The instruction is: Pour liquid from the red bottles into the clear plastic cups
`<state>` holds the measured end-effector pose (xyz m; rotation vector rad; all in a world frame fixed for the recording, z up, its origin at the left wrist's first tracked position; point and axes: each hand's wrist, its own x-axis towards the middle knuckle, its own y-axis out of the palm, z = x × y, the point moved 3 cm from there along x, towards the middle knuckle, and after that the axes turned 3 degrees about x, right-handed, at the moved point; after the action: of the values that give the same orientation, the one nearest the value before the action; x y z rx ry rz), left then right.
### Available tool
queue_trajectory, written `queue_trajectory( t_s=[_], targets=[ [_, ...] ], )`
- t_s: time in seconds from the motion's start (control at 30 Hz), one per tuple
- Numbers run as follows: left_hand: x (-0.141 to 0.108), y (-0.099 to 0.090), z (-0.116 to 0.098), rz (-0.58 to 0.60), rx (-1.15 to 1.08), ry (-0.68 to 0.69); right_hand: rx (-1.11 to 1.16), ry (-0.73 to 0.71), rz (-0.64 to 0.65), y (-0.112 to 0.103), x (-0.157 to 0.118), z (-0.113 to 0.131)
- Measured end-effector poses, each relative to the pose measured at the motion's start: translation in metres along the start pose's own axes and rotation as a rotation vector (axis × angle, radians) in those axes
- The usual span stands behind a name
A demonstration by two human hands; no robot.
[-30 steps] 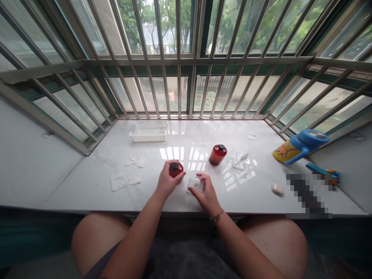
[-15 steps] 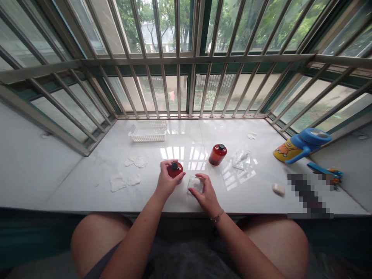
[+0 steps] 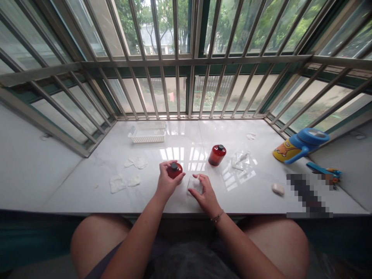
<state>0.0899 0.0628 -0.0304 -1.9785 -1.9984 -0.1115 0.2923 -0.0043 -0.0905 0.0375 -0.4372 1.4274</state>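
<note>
Hardly anything shifted, so work stood paused: my left hand (image 3: 166, 180) stayed curled round red bottle (image 3: 176, 170) near front edge of counter (image 3: 247, 199); right hand (image 3: 207, 190) half-curled about clear packet (image 3: 193, 184) beside, grip unclear.

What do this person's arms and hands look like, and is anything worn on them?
Neither wears a glove. The left hand has nothing around its wrist; the right hand has a thin, dark bracelet around its wrist, with detail too small to make out. The forearms show no sleeves or cables.
</note>
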Motion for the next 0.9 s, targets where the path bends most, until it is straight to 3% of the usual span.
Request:
queue_trajectory(
  t_s=[0.1,0.2,0.27,0.43,0.6,0.77,0.9],
  targets=[
    [0.0005,-0.0008,-0.0019,0.021,0.060,-0.015,0.049,0.022,-0.042,-0.0020,0.0007,-0.0003],
    [0.0010,-0.0008,-0.0031,0.055,0.099,-0.022,0.024,0.003,0.000,-0.0021,0.0017,0.0010],
    [0.0007,-0.0002,-0.0029,0.037,0.046,-0.029,0.007,0.010,0.029,-0.0016,0.0015,0.0009],
    [-0.0010,0.0001,-0.0036,0.001,0.012,-0.024,0.080,0.059,-0.034,-0.0029,0.0003,-0.0021],
    [-0.0012,-0.0001,-0.0016,0.043,0.061,-0.012,0.012,0.010,0.051,-0.0017,0.0015,0.0004],
    [-0.0009,0.0009,0.0025,-0.017,-0.007,0.023,0.103,0.049,-0.028,-0.0024,0.0013,-0.0014],
    [-0.0006,-0.0009,0.0010,0.030,0.089,0.026,0.040,0.017,0.036,-0.0008,0.0022,0.0016]
  ],
)
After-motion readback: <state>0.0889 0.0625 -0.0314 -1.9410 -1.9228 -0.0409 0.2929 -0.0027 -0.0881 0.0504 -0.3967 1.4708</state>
